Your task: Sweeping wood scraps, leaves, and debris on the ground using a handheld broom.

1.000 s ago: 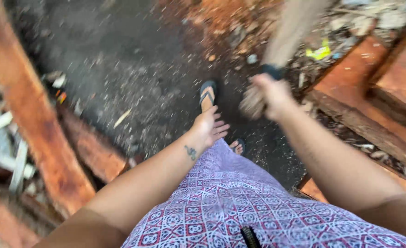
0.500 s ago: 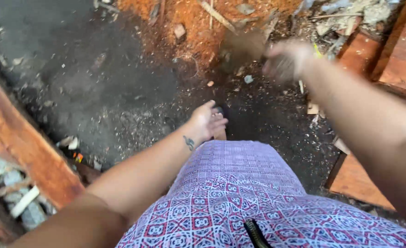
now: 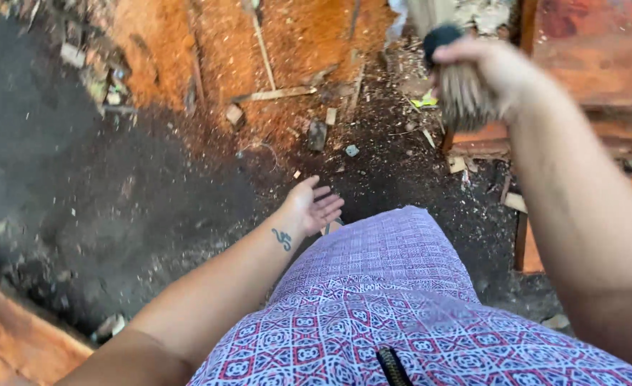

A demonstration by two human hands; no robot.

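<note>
stick broom (image 3: 459, 78) is gripped at its bound end by the right hand (image 3: 495, 75), fist closed round it, raised at upper right; half a second ago it swung lower over the debris (image 3: 316, 107). left hand (image 3: 314, 207) open, fingers spread, empty, above the patterned skirt (image 3: 395, 286).

Patterned red-white-blue garment (image 3: 373, 300); small dark wrist tattoo (image 3: 282, 239); bare arms.

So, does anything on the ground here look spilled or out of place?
Yes. Reddish sawdust is heaped on the dark ground, with wood splinters and small chips scattered through it. The right hand grips a stick broom; the left hand hangs empty.
</note>
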